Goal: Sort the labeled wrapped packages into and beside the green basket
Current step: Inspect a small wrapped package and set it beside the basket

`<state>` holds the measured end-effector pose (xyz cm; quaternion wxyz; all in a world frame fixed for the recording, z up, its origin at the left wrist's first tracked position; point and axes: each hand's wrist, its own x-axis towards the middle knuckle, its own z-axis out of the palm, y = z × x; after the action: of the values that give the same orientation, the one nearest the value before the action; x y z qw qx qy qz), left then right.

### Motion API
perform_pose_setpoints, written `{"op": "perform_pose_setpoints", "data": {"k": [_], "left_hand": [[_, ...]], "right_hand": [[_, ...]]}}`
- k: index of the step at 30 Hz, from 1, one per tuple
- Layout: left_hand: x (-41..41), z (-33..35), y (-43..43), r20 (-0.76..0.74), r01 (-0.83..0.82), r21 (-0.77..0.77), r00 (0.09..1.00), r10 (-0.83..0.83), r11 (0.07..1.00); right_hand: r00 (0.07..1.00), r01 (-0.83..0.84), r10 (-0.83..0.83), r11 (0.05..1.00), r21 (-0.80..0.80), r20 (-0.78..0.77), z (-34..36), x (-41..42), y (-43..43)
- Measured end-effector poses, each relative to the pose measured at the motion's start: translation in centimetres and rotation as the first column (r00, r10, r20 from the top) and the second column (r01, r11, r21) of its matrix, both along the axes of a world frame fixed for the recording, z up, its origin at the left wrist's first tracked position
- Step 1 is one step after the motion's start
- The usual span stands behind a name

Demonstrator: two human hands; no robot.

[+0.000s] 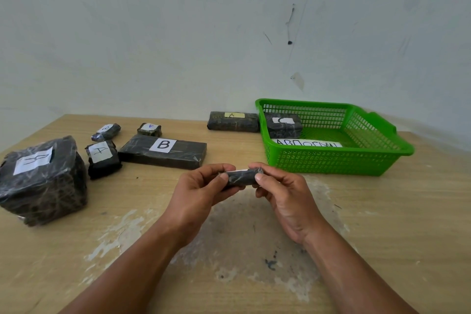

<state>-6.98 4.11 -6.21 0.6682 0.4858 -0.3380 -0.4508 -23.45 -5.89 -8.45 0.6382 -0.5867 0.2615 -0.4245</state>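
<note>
Far to the left of the green basket [331,160], five wrapped packages lie unsorted on the surface [407,211]. They are a big bundle [43,181], a small one marked A [103,159], a small roll [105,132] whose letter I cannot read, a little block [149,129] and the long package marked B [163,151].

In front of the basket's near-left corner, the left hand [193,194] and the right hand [283,194] each pinch one end of a small dark package [240,177], held off the surface. Its label faces away, so its letter is hidden.

Just beside the basket's left wall lies a package marked A [233,122]. Inside the basket, at the back left, sits one marked C [283,126], with a lettered paper strip [308,143] on the floor in front of it.

By my judgement two packages are placed, one is being checked, and five remain.
</note>
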Motion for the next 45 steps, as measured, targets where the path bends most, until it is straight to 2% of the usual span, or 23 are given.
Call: {"op": "perform_pose_setpoints", "data": {"k": [3, 7, 12, 15, 19, 26, 34, 38, 42, 45], "left_hand": [[-0.1, 0.06, 0.09, 0.007, 0.009, -0.002, 1.0, -0.009, 1.0], [-0.35, 0.27, 0.09, 0.025, -0.021, 0.006, 0.999, 0.021, 1.0], [-0.24, 0.24, -0.02, 0.151, -0.089, 0.034, 0.985, 0.083, 0.995], [0.0, -0.02, 0.01, 0.127, -0.056, 0.049, 0.991, 0.049, 0.997], [0.06, -0.14, 0.01, 0.133, -0.059, 0.057, 0.99, 0.051, 0.997], [0.26, -0.32, -0.04, 0.1, -0.04, 0.064, 0.994, 0.033, 0.997], [0.07, -0.01, 0.18, 0.139, -0.053, 0.069, 0.989, 0.044, 0.996], [-0.15, 0.12, 0.29, 0.185, -0.079, 0.061, 0.98, 0.067, 0.995], [-0.47, 0.1, 0.27, 0.303, -0.113, 0.087, 0.949, 0.082, 0.99], [-0.5, -0.12, 0.23, 0.326, -0.094, 0.106, 0.944, 0.055, 0.99]], "right_hand": [[1.0, -0.008, 0.008, 1.0, 0.0, 0.019, 0.12, -0.03, 0.07], [0.999, 0.024, -0.025, 0.999, -0.033, -0.029, 0.08, 0.23, 0.2], [0.995, 0.094, -0.095, 0.993, -0.066, -0.028, 0.18, 0.46, 0.42], [0.994, 0.111, -0.112, 0.993, -0.039, -0.019, 0.21, 0.38, 0.22], [0.998, 0.027, -0.029, 0.999, 0.042, 0.051, 0.52, 0.16, 0.23], [0.999, 0.018, -0.018, 1.0, -0.003, 0.028, 0.64, 0.15, 0.32], [1.0, 0.011, -0.011, 1.0, 0.005, 0.029, 0.54, 0.12, 0.37], [1.0, 0.014, -0.014, 0.999, -0.041, 0.004, 0.54, 0.13, 0.48], [0.995, 0.051, -0.06, 0.993, -0.111, -0.078, 0.3, 0.31, 0.62], [0.996, 0.072, -0.077, 0.993, -0.097, -0.051, 0.4, 0.45, 0.74]]}}
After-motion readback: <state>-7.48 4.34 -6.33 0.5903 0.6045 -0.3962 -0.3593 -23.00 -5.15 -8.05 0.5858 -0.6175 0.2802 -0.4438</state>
